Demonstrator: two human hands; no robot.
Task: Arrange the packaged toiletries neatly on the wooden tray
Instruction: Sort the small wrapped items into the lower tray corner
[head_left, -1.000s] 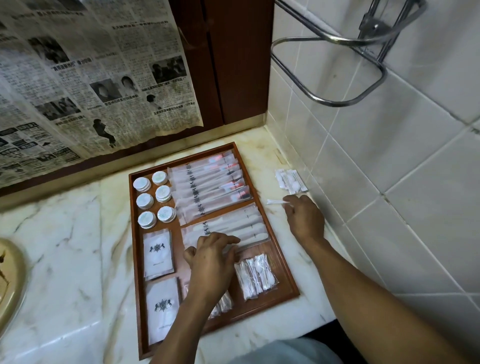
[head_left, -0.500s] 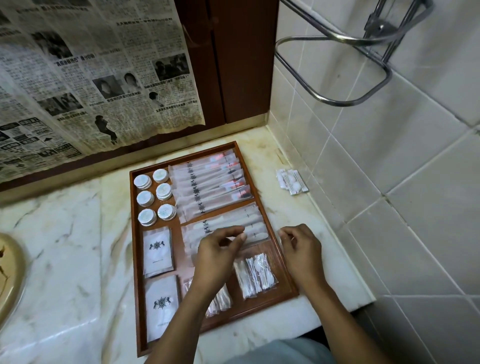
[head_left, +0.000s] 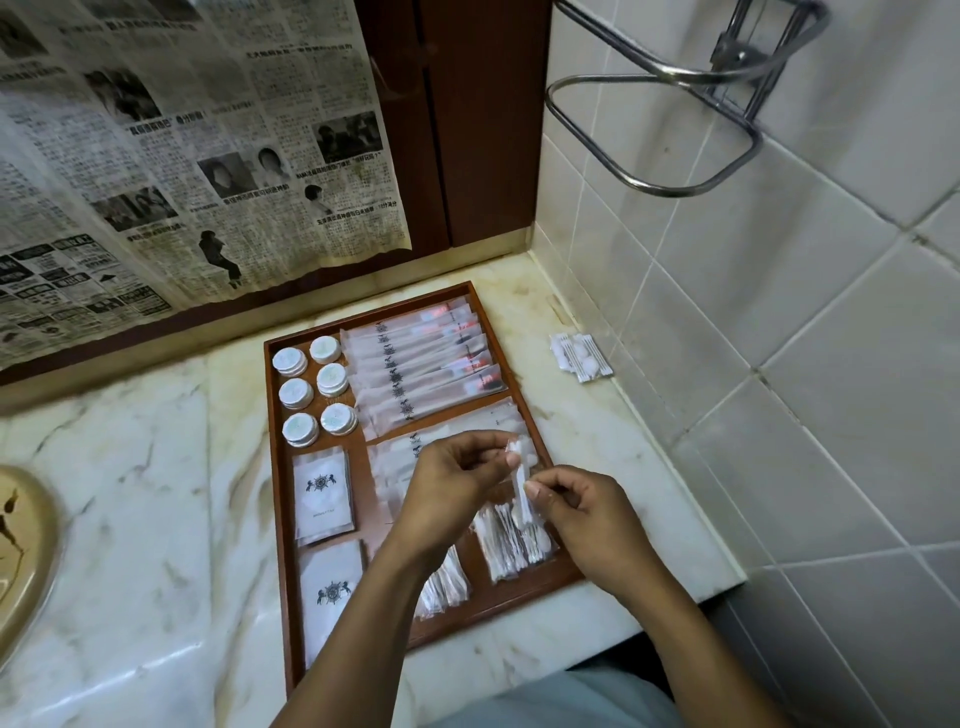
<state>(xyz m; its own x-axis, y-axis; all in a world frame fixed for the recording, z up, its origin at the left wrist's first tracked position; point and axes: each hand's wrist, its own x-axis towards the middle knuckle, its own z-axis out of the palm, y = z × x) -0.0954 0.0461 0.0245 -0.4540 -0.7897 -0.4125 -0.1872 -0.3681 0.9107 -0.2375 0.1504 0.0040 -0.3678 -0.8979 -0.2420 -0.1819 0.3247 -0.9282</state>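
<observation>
Both hands pinch one clear cotton-swab packet (head_left: 521, 488) by the fingertips, left hand (head_left: 457, 483) at its top and right hand (head_left: 587, 514) at its side, above the wooden tray (head_left: 275, 467), near-right compartment. Risk: slick film slips from this light pinch and lands crooked on the swab pile (head_left: 511, 545), or off the rim. Spare packets (head_left: 582, 357) lie by the wall. White sachets (head_left: 322, 493) show a crest; the wording beneath is probably too small to read. Print on the newspaper (head_left: 182, 156) is illegible.

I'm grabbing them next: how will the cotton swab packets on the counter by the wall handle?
Probably light: the cotton swab packets are thin clear sleeves. Likely slippery, given glossy film on marble counter. The loose pile may slide apart if pushed.
</observation>
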